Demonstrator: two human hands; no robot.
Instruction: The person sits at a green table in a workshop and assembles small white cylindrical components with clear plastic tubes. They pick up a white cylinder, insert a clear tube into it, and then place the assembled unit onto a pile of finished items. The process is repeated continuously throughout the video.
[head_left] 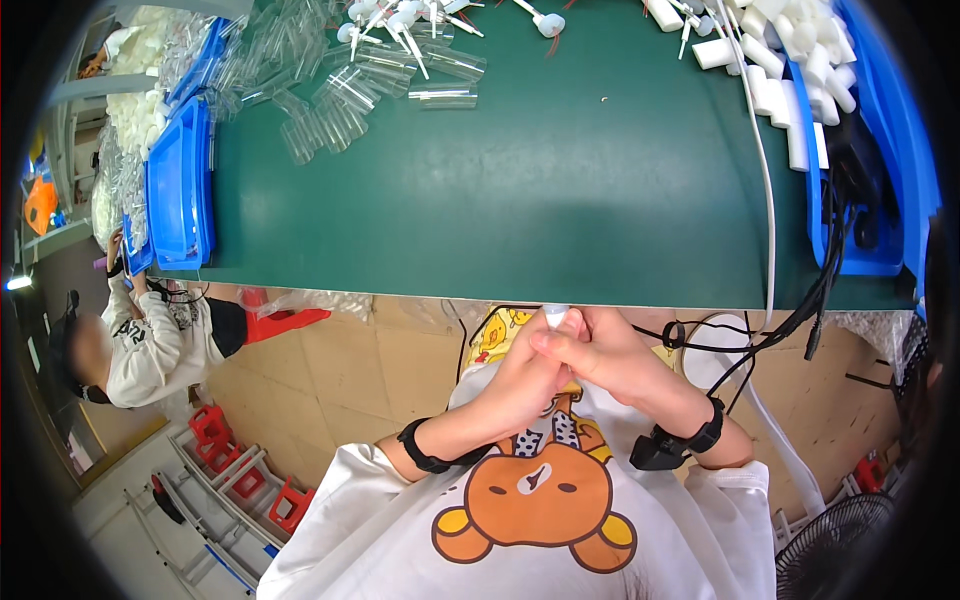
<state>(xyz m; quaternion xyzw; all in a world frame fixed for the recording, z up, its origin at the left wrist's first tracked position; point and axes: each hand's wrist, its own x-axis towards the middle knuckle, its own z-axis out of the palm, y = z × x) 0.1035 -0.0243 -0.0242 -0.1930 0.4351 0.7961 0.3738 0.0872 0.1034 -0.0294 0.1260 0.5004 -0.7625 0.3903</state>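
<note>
Just in front of the table's near edge, my left hand (532, 362) and my right hand (612, 352) are clasped together, fingers closed. A small white part with a pale rounded end (556, 313) pokes out at the top between them. The rest of it is hidden by the fingers. My right thumb lies across the left hand, pressing near the part. On the green tabletop (520, 200) beyond lie several clear tubes (443, 96) and white stemmed pieces with round pale caps and thin red wires (547, 24).
White cylinders (768, 92) spill from a blue bin (888, 262) at the right. A white cable (762, 170) and black cables (800, 318) hang over the near edge. Blue trays (180, 190) stand at the left, where another person (160, 335) sits. A fan (835, 545) stands lower right.
</note>
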